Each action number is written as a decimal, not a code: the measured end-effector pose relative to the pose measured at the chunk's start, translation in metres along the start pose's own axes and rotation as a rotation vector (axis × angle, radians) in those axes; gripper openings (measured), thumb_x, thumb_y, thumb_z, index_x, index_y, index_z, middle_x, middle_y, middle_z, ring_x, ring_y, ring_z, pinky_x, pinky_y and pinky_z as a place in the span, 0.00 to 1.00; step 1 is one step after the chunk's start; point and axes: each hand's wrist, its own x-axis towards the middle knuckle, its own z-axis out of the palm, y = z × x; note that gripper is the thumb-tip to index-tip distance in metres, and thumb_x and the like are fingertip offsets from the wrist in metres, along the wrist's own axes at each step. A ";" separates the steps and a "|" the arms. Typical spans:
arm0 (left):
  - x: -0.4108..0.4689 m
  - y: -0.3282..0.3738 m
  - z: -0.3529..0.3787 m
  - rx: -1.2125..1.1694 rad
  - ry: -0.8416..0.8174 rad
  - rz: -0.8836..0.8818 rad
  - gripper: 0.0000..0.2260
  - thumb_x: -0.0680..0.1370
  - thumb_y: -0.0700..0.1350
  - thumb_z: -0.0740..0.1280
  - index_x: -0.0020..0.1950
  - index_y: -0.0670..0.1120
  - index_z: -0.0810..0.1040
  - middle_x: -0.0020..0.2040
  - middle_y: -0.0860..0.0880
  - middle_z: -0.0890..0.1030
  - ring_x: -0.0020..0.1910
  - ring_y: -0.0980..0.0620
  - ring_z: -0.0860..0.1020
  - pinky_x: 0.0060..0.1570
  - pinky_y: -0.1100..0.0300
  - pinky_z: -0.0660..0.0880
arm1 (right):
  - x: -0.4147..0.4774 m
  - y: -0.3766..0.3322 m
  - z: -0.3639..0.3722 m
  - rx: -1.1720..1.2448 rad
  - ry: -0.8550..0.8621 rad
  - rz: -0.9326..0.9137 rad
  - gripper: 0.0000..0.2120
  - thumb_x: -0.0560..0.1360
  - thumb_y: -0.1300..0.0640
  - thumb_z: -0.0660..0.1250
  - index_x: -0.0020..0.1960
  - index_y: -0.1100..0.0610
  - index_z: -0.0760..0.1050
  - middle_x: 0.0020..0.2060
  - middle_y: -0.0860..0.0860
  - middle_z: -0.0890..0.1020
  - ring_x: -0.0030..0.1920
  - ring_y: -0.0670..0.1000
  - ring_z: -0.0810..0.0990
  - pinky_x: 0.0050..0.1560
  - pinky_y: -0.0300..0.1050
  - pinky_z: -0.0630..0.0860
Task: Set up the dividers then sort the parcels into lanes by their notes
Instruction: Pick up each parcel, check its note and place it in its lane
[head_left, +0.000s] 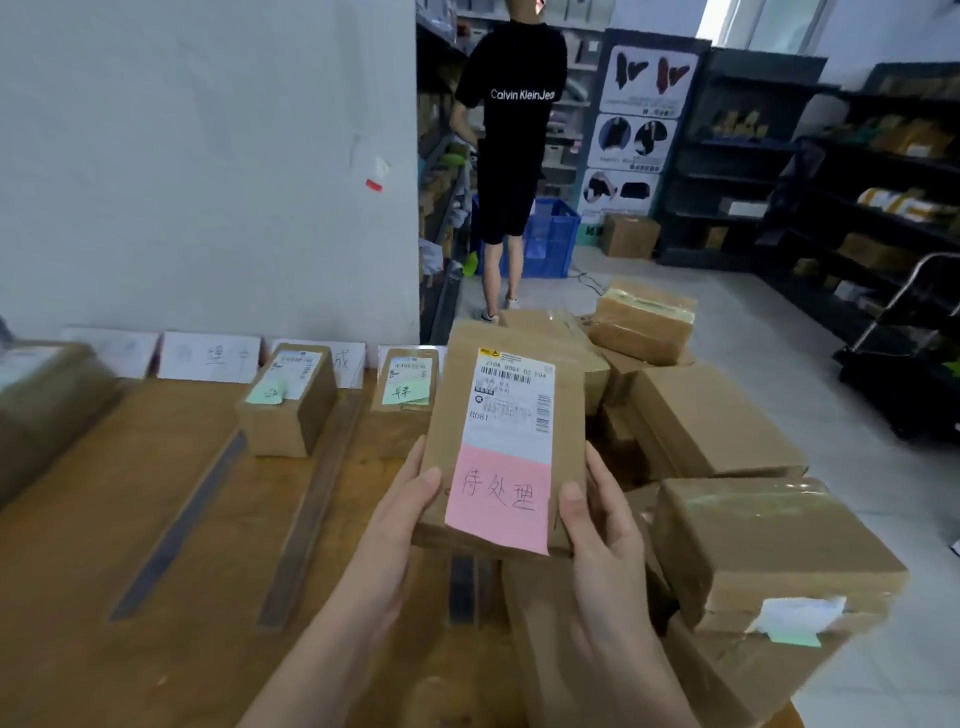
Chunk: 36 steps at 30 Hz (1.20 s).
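Head view, brown parcel (511, 395) with pink note (500, 499), white label, gripped by left hand (400, 519), right hand (602, 525).

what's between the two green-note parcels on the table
In the head view, a dark divider strip lies on the table between the left green-note parcel and the right green-note parcel, with a white card standing behind the gap.

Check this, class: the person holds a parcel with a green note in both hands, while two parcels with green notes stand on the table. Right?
Not quite. In the head view the note on the held parcel is pink, not green. The left hand and right hand do grip it, and two parcels with green notes stand on the table.
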 end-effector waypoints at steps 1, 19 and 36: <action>-0.007 0.002 -0.007 0.014 0.018 0.004 0.49 0.60 0.76 0.68 0.75 0.52 0.67 0.65 0.50 0.79 0.67 0.47 0.75 0.72 0.42 0.63 | -0.003 0.000 0.006 0.005 -0.026 -0.002 0.23 0.69 0.44 0.68 0.62 0.29 0.71 0.62 0.38 0.79 0.63 0.45 0.78 0.60 0.57 0.78; -0.145 0.039 -0.196 0.037 0.424 0.195 0.30 0.73 0.64 0.58 0.72 0.52 0.69 0.57 0.52 0.83 0.58 0.53 0.81 0.56 0.56 0.75 | -0.120 0.015 0.184 0.009 -0.529 0.081 0.20 0.67 0.46 0.69 0.57 0.31 0.73 0.57 0.41 0.81 0.62 0.47 0.78 0.60 0.58 0.78; -0.254 0.071 -0.424 0.128 0.682 0.194 0.28 0.71 0.67 0.61 0.68 0.57 0.76 0.64 0.52 0.79 0.67 0.52 0.74 0.71 0.44 0.64 | -0.268 0.055 0.374 -0.019 -0.702 0.132 0.17 0.75 0.53 0.68 0.60 0.36 0.73 0.57 0.42 0.82 0.59 0.43 0.79 0.59 0.54 0.79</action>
